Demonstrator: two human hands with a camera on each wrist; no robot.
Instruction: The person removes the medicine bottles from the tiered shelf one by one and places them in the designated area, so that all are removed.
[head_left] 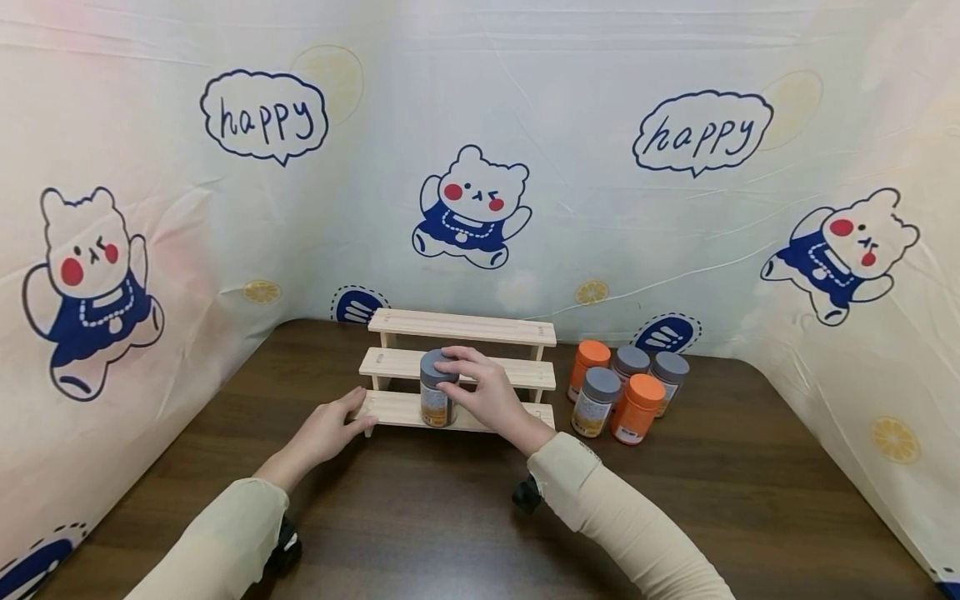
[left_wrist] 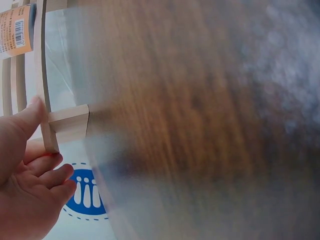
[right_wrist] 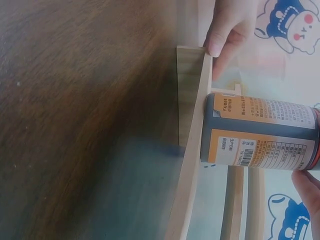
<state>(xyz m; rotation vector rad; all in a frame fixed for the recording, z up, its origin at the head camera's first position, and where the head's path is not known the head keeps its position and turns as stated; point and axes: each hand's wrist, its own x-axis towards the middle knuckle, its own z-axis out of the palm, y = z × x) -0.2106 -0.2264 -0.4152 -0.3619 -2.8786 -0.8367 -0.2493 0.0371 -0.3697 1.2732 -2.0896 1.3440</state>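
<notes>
A three-tier wooden display rack (head_left: 397, 409) stands on the table. My left hand (head_left: 324, 431) pinches the left end of its lowest tier, with the thumb on one face and fingers on the other in the left wrist view. On that same tier a grey-lidded jar (head_left: 435, 406) stands upright, left of the middle. My right hand (head_left: 491, 393) holds this jar near the lid. In the right wrist view the jar's printed label (right_wrist: 260, 131) faces the camera, and its base meets the wooden board (right_wrist: 192, 145). Only part of the right hand shows there.
Right of the rack, several jars stand grouped on the brown table (head_left: 450, 517): orange ones (head_left: 636, 410) and grey-lidded ones (head_left: 592, 407). Printed cloth (head_left: 585, 208) encloses the back and sides of the table.
</notes>
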